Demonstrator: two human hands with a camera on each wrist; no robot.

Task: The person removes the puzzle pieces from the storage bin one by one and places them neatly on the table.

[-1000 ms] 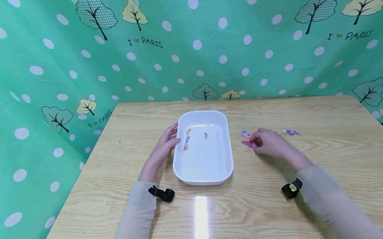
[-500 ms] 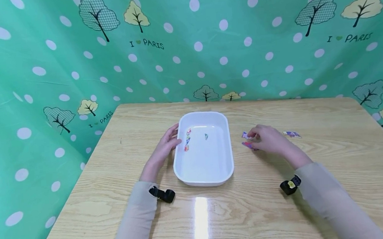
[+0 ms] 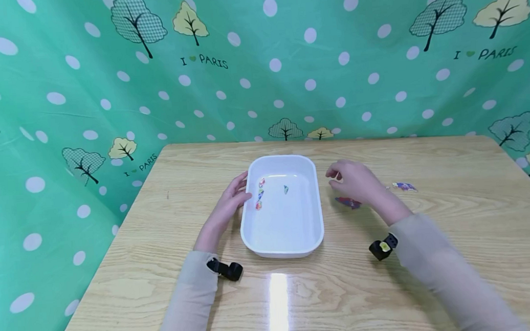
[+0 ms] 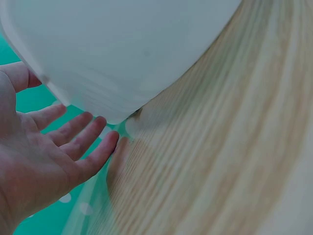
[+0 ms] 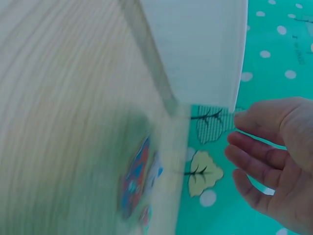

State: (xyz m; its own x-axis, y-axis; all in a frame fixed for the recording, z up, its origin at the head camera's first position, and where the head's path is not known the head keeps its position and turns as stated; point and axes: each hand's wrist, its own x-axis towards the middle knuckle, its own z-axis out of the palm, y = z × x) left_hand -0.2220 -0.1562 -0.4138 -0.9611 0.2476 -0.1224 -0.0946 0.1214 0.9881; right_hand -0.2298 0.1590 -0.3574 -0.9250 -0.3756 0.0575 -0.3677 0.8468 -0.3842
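Observation:
A white plastic tray (image 3: 281,220) stands on the table with small printed flat pieces (image 3: 258,205) inside, most along its left side. My left hand (image 3: 227,201) holds the tray's left side, the thumb over the rim and the fingers along the outer wall; in the left wrist view the fingers look fairly straight. My right hand (image 3: 356,182) is above the table just right of the tray, fingers loosely bent. In the right wrist view no object shows between thumb and fingers. Below it lies a red and purple flat piece (image 3: 349,202), with a white and blue piece (image 5: 154,171) beside it.
Another purple printed piece (image 3: 405,186) lies farther right on the wooden table (image 3: 329,294). A green dotted curtain (image 3: 224,107) hangs behind the table and on its left. Black cameras (image 3: 381,248) are strapped to both wrists.
My right hand has moved off the red and purple piece, left and away from me toward the tray, uncovering that piece. The left hand and tray have stayed in place.

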